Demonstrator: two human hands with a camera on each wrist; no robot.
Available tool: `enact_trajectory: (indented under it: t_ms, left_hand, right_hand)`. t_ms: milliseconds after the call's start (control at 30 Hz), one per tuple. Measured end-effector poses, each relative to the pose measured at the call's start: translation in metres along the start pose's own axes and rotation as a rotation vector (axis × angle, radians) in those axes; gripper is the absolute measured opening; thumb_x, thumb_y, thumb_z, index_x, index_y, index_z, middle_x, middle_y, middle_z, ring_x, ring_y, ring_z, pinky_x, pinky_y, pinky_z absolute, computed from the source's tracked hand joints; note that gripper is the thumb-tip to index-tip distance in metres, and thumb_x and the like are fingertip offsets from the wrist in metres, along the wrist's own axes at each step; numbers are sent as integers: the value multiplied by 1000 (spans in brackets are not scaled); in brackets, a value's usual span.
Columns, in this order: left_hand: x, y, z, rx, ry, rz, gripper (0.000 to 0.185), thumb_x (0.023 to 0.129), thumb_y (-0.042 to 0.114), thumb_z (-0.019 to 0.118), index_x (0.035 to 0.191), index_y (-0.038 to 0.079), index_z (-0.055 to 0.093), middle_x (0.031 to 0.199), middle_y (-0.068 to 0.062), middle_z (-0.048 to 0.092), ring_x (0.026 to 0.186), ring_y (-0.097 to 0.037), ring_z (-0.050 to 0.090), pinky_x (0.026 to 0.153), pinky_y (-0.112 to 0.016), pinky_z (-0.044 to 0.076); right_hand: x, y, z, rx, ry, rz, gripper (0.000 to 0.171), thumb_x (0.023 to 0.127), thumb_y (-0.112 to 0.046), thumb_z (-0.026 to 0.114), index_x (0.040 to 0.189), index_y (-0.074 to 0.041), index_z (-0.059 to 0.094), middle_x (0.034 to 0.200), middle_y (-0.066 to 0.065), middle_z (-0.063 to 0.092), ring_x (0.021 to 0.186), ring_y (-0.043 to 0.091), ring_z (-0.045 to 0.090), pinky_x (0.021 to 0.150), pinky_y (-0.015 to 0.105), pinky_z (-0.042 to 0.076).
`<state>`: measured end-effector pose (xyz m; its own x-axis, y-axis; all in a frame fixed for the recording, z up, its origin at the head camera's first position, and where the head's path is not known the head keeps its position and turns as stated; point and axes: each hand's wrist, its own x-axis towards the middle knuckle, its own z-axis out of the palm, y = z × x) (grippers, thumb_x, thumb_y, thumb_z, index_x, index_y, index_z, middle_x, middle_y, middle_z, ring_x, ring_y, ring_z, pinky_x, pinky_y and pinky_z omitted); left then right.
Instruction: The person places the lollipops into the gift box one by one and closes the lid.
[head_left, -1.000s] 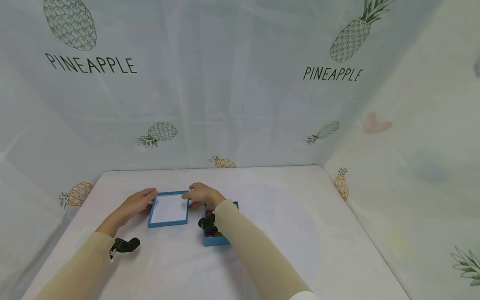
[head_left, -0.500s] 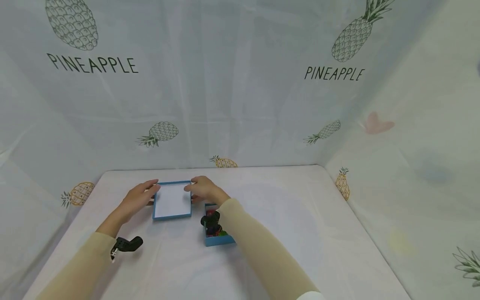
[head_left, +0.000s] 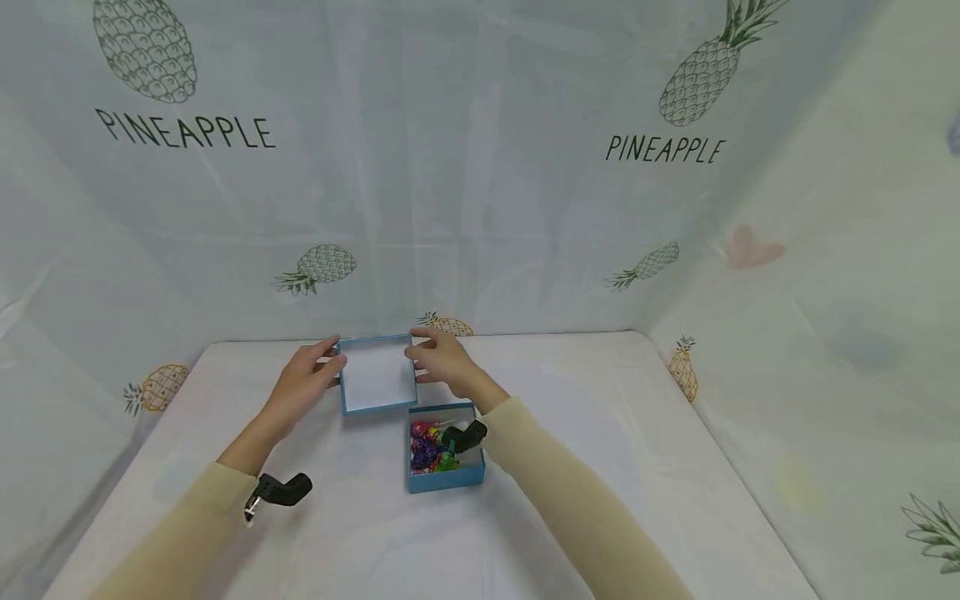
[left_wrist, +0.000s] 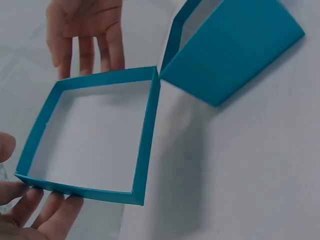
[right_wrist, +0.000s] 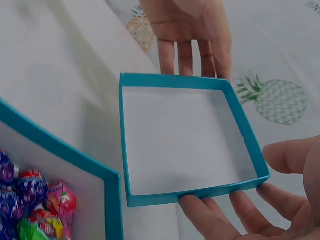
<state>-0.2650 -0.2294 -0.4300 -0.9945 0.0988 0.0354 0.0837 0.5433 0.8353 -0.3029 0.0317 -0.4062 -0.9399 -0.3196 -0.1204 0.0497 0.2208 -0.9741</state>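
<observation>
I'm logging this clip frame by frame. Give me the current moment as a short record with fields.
left hand: fingers hold the lid's left edge
right hand: fingers hold the lid's right edge
lid: blue, white inside, open side up, raised above the table
box: blue, open, holds bright wrapped sweets
table: white cover

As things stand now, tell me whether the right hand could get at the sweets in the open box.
Probably yes. The box is open at the top with the sweets uncovered, just below the right hand. But that hand and the left hand hold the lid, so it must let go first.
</observation>
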Motion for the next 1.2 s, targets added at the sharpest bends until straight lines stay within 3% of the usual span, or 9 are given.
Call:
enact_trajectory:
  t_ms: [267,700,967,1200]
  left_hand:
    - [-1,18,21,-53,40,84,67,113,43,48,169,10,29,148,-22,43,136,-40,52,107,-48,54]
    - [1,34,64,-73,87,203,45,111,33,59,152,16,56,129,-14,57,129,-36,57,107,-56,51]
    - [-7,33,73,-29,113,261,42,109,25,63,150,16,60,127,-14,63,125,-37,64,104,-54,55]
    - [-12,34,78,-46,96,250,42,108,28,64,149,19,60,129,-11,64,125,-34,65,107,-53,54]
  right_hand:
    - [-24,-4,-24,-54,77,-95,53,108,-24,63,157,-8,52,136,21,57,120,38,67,95,47,61]
    - [-59,24,-54,-34,218,-167,43,109,-24,64,149,-10,59,130,21,59,122,40,66,98,48,60]
    - [-70,41,-57,-99,262,-222,39,107,-25,67,146,-17,64,129,12,65,119,30,70,96,39,61]
    - [-79,46,-62,-140,276,-277,42,106,-25,69,146,-14,63,132,13,65,124,33,68,96,41,61]
